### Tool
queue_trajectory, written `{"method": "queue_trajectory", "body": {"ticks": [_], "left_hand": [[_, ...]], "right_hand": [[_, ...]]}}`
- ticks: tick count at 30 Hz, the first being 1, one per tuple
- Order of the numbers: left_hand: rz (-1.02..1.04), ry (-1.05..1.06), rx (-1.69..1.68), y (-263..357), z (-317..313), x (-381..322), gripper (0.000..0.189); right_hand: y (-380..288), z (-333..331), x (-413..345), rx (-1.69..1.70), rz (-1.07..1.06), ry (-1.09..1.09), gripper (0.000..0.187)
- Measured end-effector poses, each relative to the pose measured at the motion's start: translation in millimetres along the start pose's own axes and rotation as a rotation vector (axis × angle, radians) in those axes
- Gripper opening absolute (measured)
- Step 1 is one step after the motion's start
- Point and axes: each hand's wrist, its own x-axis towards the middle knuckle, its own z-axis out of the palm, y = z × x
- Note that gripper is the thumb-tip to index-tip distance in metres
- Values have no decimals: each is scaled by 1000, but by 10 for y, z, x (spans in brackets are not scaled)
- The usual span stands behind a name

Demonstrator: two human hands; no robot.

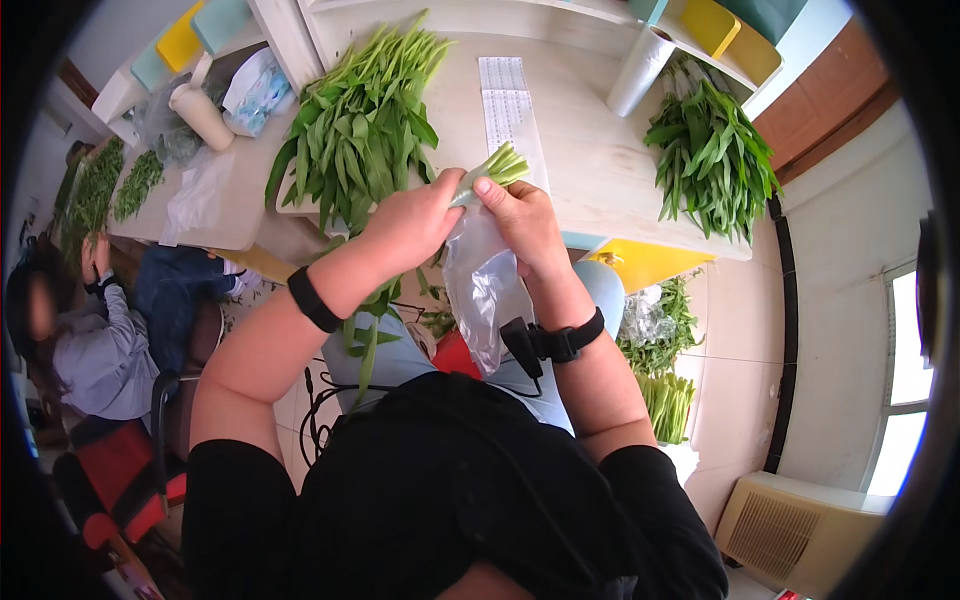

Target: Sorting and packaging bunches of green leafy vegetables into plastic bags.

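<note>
A bunch of leafy greens, perhaps water spinach, is held over my lap with its cut stems point(508, 165) pointing away from me. My left hand point(429, 214) grips the stems, and leaves point(371, 334) trail below that wrist. Clear plastic film point(484, 289) wraps around the stems and hangs down between my forearms. My right hand point(525, 217) pinches the film against the bunch, thumb on top near the cut ends. The fingers under the bunch are partly hidden.
On the desk point(577, 172) lie a large heap of greens point(352, 131), printed label sheets point(504, 97), a film roll point(640, 71) and bunched greens point(712, 157). More greens point(667, 405) are on the floor at right. A co-worker point(105, 352) sits at left beside black cables point(319, 420).
</note>
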Motion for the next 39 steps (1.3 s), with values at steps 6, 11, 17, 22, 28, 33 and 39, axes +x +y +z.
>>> {"method": "queue_trajectory", "body": {"ticks": [6,11,17,22,28,33,39], "left_hand": [[102,115,153,138,42,-111,48],[210,-46,-231,9,-175,-189,53],[9,-167,-675,-49,-189,-206,54],[-7,-145,-515,-147,-201,-172,51],[94,10,-246,-241,-108,-118,48],[70,106,-125,-85,68,-61,42],[106,197,295,10,171,-121,35]], "right_hand": [[-32,-5,-33,-6,-88,34,34],[-87,-42,-95,31,-98,-97,31],[-160,47,-122,48,-83,-183,31],[-86,-38,-141,103,173,-381,27],[111,-21,-55,-54,-6,-269,21],[60,146,-100,-2,1,-136,23],[58,231,-96,-37,4,-2,41]]}}
